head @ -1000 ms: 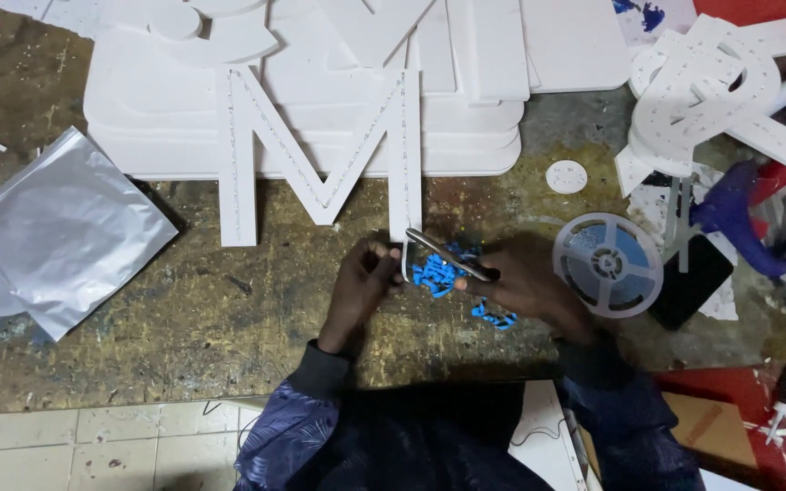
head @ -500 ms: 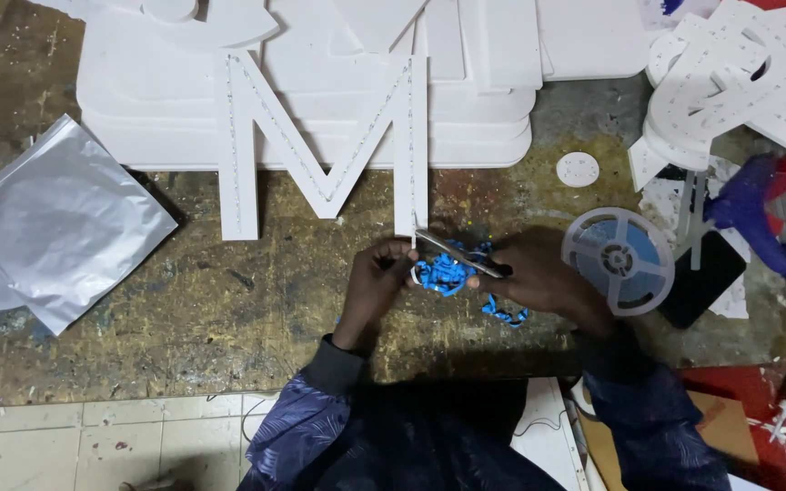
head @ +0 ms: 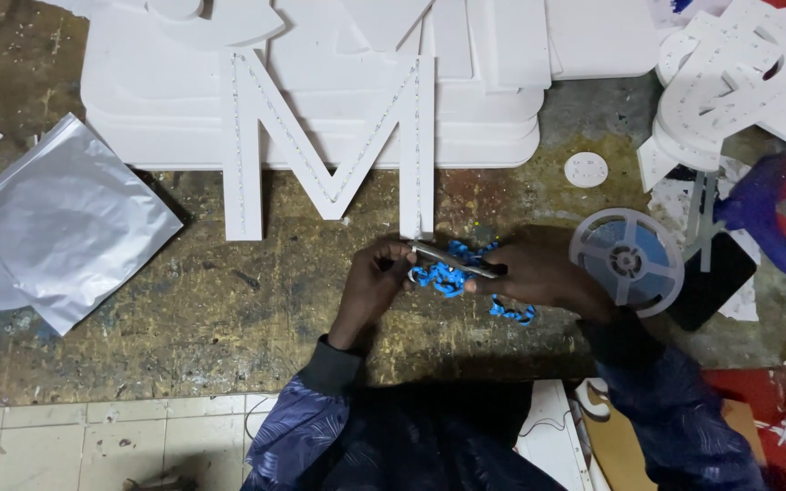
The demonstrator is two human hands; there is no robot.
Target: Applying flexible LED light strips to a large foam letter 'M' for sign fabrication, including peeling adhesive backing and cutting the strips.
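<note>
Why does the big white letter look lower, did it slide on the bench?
No. The big white M-shaped letter keeps its place against the silver foil bag; only the camera view shifted.

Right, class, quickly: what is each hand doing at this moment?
Left hand: fingers closed on one end of the thin grey strip.
Right hand: fingers closed on the strip's other end, over the blue scraps.

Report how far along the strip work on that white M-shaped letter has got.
Looks done: the white M letter already shows dotted rows along its strokes. In hand: the left hand and right hand hold a thin strip between them over blue peelings. Left: the reel sits beside the right hand; more white letters wait at the right.
</note>
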